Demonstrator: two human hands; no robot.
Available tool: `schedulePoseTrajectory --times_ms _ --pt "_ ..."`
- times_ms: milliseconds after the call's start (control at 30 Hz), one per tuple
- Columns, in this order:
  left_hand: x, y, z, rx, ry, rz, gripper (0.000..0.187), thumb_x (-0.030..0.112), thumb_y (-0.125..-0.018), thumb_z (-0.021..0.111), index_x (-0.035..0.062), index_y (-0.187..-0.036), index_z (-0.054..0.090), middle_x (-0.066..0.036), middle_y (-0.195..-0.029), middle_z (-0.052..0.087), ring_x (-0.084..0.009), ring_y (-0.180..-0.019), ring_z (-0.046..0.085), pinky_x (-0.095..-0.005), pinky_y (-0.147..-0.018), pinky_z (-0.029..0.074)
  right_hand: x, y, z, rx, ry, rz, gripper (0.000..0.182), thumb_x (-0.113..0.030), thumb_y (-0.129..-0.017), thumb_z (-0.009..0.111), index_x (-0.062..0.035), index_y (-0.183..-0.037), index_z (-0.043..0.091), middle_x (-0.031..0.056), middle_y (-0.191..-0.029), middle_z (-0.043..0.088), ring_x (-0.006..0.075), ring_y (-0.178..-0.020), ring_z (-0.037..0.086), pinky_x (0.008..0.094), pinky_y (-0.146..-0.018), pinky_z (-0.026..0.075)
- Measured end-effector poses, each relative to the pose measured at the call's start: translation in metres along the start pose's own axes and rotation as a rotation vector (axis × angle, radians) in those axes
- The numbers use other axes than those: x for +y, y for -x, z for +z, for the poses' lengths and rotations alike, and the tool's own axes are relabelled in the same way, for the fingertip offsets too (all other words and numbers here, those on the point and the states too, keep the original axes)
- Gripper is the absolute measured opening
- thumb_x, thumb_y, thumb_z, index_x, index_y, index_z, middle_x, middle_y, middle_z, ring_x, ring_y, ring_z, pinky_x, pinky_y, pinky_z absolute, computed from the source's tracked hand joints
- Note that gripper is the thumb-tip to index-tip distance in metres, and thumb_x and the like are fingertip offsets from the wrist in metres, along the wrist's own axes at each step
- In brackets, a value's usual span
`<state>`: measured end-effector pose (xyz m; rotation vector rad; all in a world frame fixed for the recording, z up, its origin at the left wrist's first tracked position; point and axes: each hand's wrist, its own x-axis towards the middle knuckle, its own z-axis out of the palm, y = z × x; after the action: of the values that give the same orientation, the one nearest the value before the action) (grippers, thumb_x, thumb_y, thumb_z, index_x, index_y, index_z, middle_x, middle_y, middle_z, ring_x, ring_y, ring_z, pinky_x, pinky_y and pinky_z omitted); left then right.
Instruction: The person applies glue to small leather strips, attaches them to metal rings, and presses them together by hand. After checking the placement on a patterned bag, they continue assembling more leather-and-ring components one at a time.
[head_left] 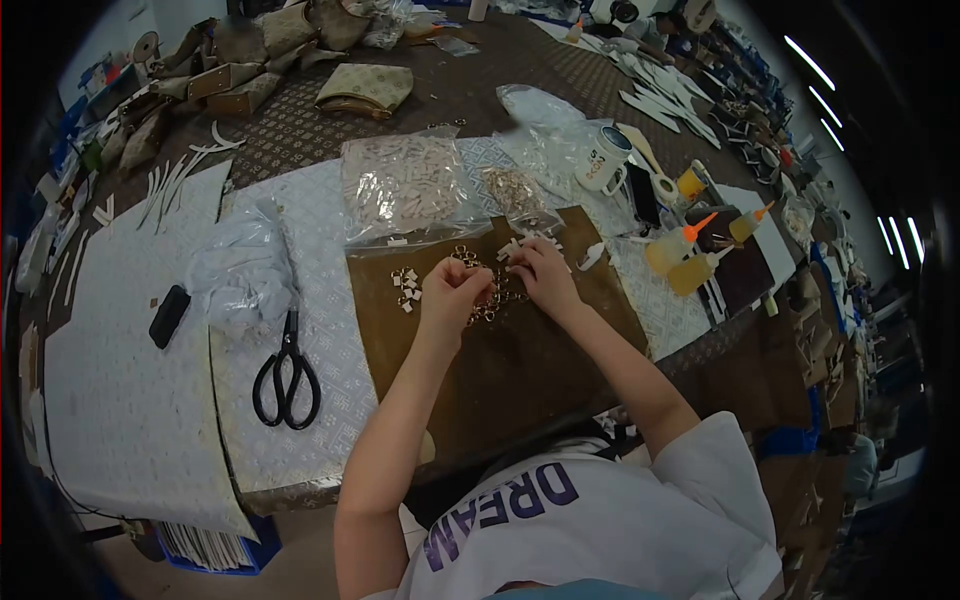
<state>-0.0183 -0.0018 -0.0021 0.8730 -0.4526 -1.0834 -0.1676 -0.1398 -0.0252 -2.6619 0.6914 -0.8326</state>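
Both my hands work over a brown mat (520, 360) on the table. My left hand (452, 290) has its fingers pinched together over a small heap of gold metal rings (488, 300). My right hand (543, 275) rests just right of it, fingers curled on the same rings; what either fingertip holds is too small to make out. A cluster of small white tabs (406, 289) lies left of my left hand. More white tabs (520, 243) lie just beyond my right hand.
Black scissors (287, 375) lie left of the mat beside a crumpled white plastic bag (240, 270) and a black phone-like object (169, 315). Clear bags of parts (405, 190) sit behind the mat. Yellow glue bottles (680, 255) and a white mug (603, 160) stand at right.
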Motion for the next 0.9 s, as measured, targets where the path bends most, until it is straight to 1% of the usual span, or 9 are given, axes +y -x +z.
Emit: schedulePoseTrajectory --times_ms 200,367,400,500,533,633,700,767,900 --pt "0.004 0.001 -0.001 0.005 0.048 -0.101 0.035 0.004 -0.079 0.068 0.0148 -0.067 0.037 0.001 -0.064 0.054 -0.0082 -0.053 0.053 -0.0214 -0.046 0.038 -0.004 -0.001 0.006 0.025 0.146 0.015 0.012 -0.006 -0.073 0.064 -0.0044 -0.082 0.056 0.0122 -0.089 0.052 0.0318 -0.088 0.051 0.0406 -0.079 0.041" --pt "-0.006 -0.006 -0.007 -0.043 -0.012 -0.079 0.035 0.002 -0.08 0.066 0.0144 -0.068 0.035 0.001 -0.062 0.05 -0.0073 -0.046 0.045 -0.0216 -0.042 0.033 -0.004 0.007 0.017 0.189 0.133 0.03 0.016 -0.002 -0.071 0.064 -0.0037 -0.082 0.053 0.0122 -0.089 0.05 0.0326 -0.089 0.05 0.0404 -0.078 0.04" --pt "-0.006 -0.007 -0.009 -0.036 -0.015 -0.084 0.036 0.002 -0.08 0.066 0.0146 -0.068 0.035 0.001 -0.062 0.05 -0.0074 -0.046 0.045 -0.0214 -0.042 0.033 -0.014 0.007 0.009 0.214 0.128 0.055 0.015 -0.004 -0.075 0.062 -0.004 -0.084 0.051 0.0118 -0.089 0.052 0.0318 -0.09 0.05 0.0399 -0.082 0.04" --pt "-0.003 -0.008 -0.004 -0.009 -0.03 -0.094 0.039 0.001 -0.08 0.066 0.0162 -0.065 0.033 0.004 -0.058 0.044 -0.0058 -0.045 0.039 -0.0212 -0.041 0.028 -0.021 0.011 0.002 0.252 -0.052 0.271 0.013 -0.003 -0.079 0.06 -0.0028 -0.087 0.05 0.011 -0.084 0.055 0.032 -0.087 0.052 0.0391 -0.079 0.042" --pt "-0.002 -0.008 -0.004 0.017 -0.026 -0.092 0.041 0.001 -0.08 0.066 0.0167 -0.064 0.033 0.005 -0.056 0.04 -0.0053 -0.044 0.037 -0.0212 -0.041 0.026 -0.025 0.013 -0.003 0.275 -0.101 0.268 0.012 -0.003 -0.079 0.06 -0.0021 -0.088 0.052 0.0109 -0.084 0.055 0.031 -0.085 0.053 0.0381 -0.076 0.043" --pt "-0.007 -0.008 -0.007 0.003 -0.064 -0.084 0.037 0.001 -0.081 0.065 0.0158 -0.067 0.034 0.001 -0.065 0.052 -0.0057 -0.046 0.04 -0.0202 -0.042 0.03 -0.036 0.011 -0.026 0.287 -0.248 0.264 0.011 -0.003 -0.081 0.061 -0.0002 -0.09 0.056 0.0109 -0.084 0.058 0.0277 -0.079 0.056 0.0351 -0.069 0.046" --pt "-0.007 -0.006 -0.006 -0.004 -0.078 -0.056 0.037 0.0 -0.081 0.064 0.0154 -0.067 0.033 0.002 -0.065 0.052 -0.0051 -0.046 0.039 -0.0203 -0.041 0.029 -0.04 0.014 -0.037 0.246 -0.335 0.311 0.011 -0.003 -0.081 0.061 0.0006 -0.091 0.059 0.0112 -0.087 0.06 0.025 -0.074 0.058 0.0327 -0.064 0.046" --pt "-0.004 -0.003 -0.001 -0.01 -0.106 -0.015 0.037 0.0 -0.081 0.064 0.0152 -0.067 0.033 0.002 -0.065 0.051 -0.0048 -0.046 0.039 -0.0205 -0.041 0.029 -0.036 0.017 -0.04 0.24 -0.386 0.233 0.009 -0.002 -0.082 0.06 0.0012 -0.09 0.061 0.0099 -0.087 0.062 0.0201 -0.071 0.058 0.029 -0.06 0.046" --pt "-0.006 0.001 0.009 -0.009 -0.346 0.28 0.035 -0.003 -0.083 0.059 0.0111 -0.066 0.031 -0.002 -0.078 0.056 -0.0033 -0.062 0.041 -0.0178 -0.053 0.033 -0.04 0.011 -0.034 0.286 -0.776 0.216 0.007 -0.001 -0.087 0.057 0.001 -0.092 0.062 0.0064 -0.088 0.063 0.0127 -0.071 0.058 0.0237 -0.058 0.045"
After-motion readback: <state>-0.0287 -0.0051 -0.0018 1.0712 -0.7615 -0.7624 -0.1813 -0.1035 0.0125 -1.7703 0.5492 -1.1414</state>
